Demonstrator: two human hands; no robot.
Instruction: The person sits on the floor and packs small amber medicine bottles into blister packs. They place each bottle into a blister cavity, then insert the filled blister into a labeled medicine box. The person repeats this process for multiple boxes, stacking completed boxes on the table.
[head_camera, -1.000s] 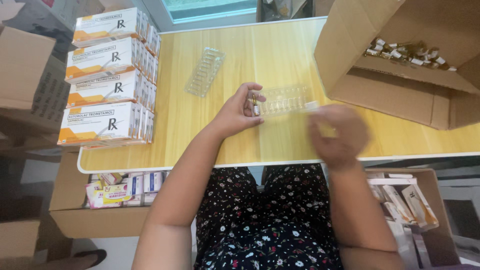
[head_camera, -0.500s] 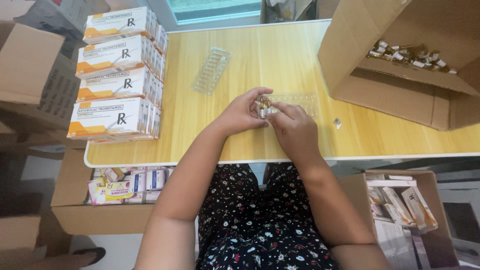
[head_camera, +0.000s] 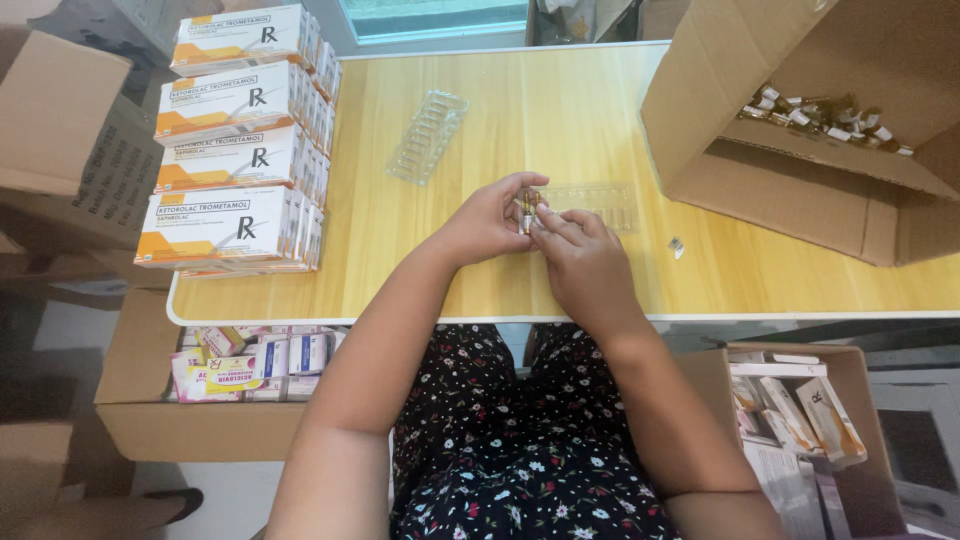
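My left hand (head_camera: 490, 222) and my right hand (head_camera: 580, 258) meet over the middle of the wooden table (head_camera: 560, 110). Between their fingertips stand small brown glass ampoules (head_camera: 527, 208), at the left end of a clear plastic tray (head_camera: 600, 203) that lies flat on the table. My left hand pinches the ampoules and the tray's end; my right fingers press against them from the right. A second clear tray (head_camera: 428, 136) lies empty farther back to the left.
Stacks of white and orange medicine cartons (head_camera: 235, 140) fill the table's left side. A tilted cardboard box (head_camera: 800, 140) at the right holds several ampoules (head_camera: 825, 118). A tiny loose piece (head_camera: 677, 246) lies beside it. Boxes of cartons (head_camera: 255, 360) sit below the table.
My right hand came in from the right and joined my left hand at the tray's left end, bringing ampoules to it. My left hand stayed on the tray.
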